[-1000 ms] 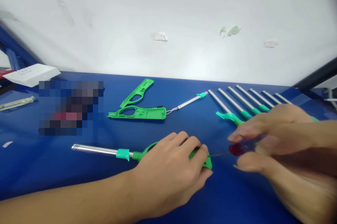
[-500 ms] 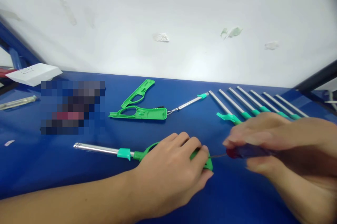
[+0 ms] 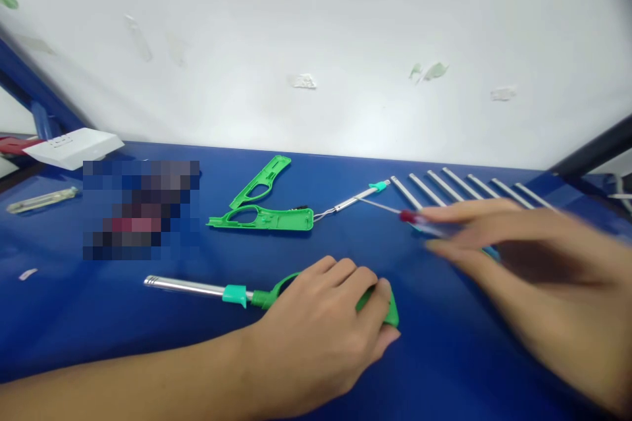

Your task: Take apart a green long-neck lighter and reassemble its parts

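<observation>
My left hand (image 3: 326,315) lies over the green handle (image 3: 388,312) of an assembled tool on the blue table, fingers curled on it. Its silver tube (image 3: 182,286) with a teal collar sticks out to the left. My right hand (image 3: 513,256), blurred by motion, pinches a small screwdriver with a red handle (image 3: 409,216) and a thin shaft. The screwdriver tip points left and up, toward the teal end of a thin rod (image 3: 353,197).
Two open green handle halves (image 3: 261,207) lie in the middle of the blue table (image 3: 99,329). A row of several silver tubes (image 3: 444,187) lies at the right. A white box (image 3: 74,146) and a pen-like item (image 3: 42,199) sit far left. A white wall stands behind.
My right hand has lifted the screwdriver away from the green handle's end and moved it up and back toward the tubes. My left hand has stayed on the handle.
</observation>
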`<state>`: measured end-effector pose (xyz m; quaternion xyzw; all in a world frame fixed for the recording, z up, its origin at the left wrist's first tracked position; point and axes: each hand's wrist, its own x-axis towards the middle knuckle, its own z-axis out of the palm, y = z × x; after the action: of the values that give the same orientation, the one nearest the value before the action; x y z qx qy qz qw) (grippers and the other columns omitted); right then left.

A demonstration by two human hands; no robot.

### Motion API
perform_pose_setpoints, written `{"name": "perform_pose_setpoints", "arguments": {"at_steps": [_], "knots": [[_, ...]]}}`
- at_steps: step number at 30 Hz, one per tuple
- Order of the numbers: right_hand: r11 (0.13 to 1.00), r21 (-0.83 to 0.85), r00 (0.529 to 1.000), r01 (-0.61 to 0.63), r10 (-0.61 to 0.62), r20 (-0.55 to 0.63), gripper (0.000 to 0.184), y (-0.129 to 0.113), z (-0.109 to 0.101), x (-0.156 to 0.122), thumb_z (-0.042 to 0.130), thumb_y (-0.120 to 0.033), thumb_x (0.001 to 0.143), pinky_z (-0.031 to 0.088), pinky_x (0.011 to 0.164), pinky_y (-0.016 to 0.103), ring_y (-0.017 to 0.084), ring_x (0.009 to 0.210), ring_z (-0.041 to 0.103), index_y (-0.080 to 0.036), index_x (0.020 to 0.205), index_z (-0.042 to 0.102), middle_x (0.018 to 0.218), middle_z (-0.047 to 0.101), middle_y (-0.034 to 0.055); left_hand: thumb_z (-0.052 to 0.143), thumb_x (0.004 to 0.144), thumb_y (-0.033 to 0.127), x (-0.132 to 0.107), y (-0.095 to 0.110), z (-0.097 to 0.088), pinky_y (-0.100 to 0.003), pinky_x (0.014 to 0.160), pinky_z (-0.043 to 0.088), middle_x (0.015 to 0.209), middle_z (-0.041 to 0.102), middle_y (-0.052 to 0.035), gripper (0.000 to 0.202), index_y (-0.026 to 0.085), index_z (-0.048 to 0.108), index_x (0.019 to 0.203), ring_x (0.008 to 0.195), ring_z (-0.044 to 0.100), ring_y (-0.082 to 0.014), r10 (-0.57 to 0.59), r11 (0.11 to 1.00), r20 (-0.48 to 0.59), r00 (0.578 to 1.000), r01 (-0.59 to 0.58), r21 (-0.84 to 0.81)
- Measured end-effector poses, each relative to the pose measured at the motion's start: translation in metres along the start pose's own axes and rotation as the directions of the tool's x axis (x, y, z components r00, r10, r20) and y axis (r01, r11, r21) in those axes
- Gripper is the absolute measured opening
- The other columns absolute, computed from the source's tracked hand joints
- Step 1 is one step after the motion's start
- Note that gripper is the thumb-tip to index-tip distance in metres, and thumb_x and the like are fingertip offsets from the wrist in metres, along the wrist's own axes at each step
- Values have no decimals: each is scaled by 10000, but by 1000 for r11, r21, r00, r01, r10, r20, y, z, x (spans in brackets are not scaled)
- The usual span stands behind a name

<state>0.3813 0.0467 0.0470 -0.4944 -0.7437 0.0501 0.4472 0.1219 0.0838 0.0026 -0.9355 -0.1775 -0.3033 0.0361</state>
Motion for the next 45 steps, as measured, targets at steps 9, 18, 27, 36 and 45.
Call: {"name": "perform_pose_setpoints", "arguments": {"at_steps": [9, 18, 27, 36, 45], "knots": [[974, -114, 960, 198, -169, 222, 164, 8, 19, 8, 766, -414, 1144, 698, 1152, 480, 270, 1300, 845, -428, 1274, 865, 1405, 873, -24, 585, 1190, 282, -14, -11, -43, -471, 913, 663, 1033, 838, -87, 269, 125, 803, 1205, 949, 799, -285, 17, 995, -132, 991, -4, 98], [999, -45, 968, -7, 18, 251, 399, 9, 28, -15, 790, -619, 1087, 771, 1049, 499, 366, 1252, 866, -369, 1380, 894, 1252, 899, 75, 588, 1208, 208, -89, -41, -95, -378, 889, 685, 1184, 888, -17, 256, 255, 834, 1258, 993, 879, -227, -253, 941, 9, 967, 244, 235], [979, 70, 940, -190, 161, 302, 355, 1, 33, -12, 625, -599, 1205, 731, 660, 231, 183, 750, 883, -453, 1245, 946, 1148, 938, -59, 504, 1314, 308, -51, -58, -79, -349, 853, 751, 1126, 883, -20, 360, 242, 832, 1183, 941, 890, -204, -214, 971, -4, 977, 213, 104], [910, 126, 896, -396, 352, 271, 548, 0, 36, -11, 831, -805, 994, 751, 715, 366, 311, 834, 859, -358, 1287, 949, 849, 854, 44, 489, 1330, 390, -27, -64, -65, -308, 846, 720, 1166, 874, -44, 332, 206, 762, 1364, 997, 885, -178, -138, 990, -66, 988, 140, 23], [793, 105, 763, -600, 527, 373, 566, 14, 38, -48, 901, -769, 971, 532, 395, 269, 190, 467, 611, -342, 1340, 947, 662, 748, 8, 352, 1342, 250, -36, -48, -60, -321, 633, 641, 880, 818, -4, 376, 155, 687, 1200, 676, 782, -168, -70, 995, -55, 996, 73, 64]]}}
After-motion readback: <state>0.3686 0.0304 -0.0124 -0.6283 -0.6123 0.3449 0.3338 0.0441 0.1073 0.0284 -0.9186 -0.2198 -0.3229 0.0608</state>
